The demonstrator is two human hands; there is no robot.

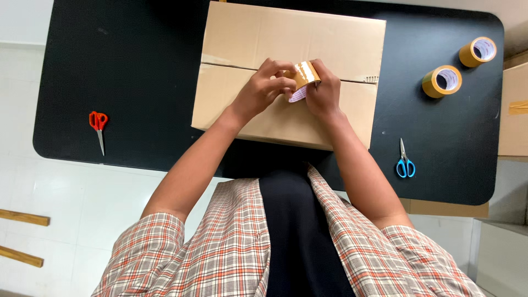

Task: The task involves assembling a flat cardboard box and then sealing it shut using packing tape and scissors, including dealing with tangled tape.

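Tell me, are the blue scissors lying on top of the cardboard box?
No, the blue scissors lie on the black table, right of the cardboard box.

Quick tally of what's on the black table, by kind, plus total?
Tape rolls: 3, one in both hands, two at the right
Scissors: 2, red, blue
Cardboard box: 1
Total: 6
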